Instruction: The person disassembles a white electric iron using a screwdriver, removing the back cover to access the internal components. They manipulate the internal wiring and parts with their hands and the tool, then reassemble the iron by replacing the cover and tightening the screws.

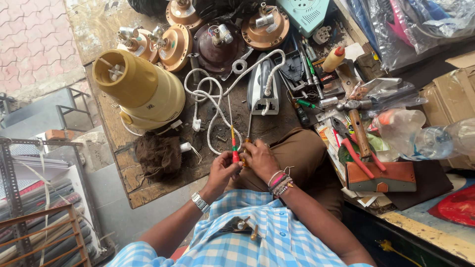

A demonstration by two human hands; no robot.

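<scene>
At frame centre the left hand [222, 170] closes around a red-handled screwdriver [234, 143], shaft pointing up the frame. Touching it, the right hand [260, 158] pinches a second thin tool [248, 129] with an orange handle. Just above lie a white cord [210, 99] and a clothes iron [262, 89]. With both long shafts crowded together, a slipping tip could jab a finger or snag the cord.

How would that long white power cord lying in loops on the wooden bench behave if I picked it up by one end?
The white power cord would probably hang floppy, since it lies in loose curves. It seems to run to the white clothes iron, so a pull might drag or tip that. It would likely feel light, being thin, though its loops could snag the small screws scattered on the wooden bench.
</scene>
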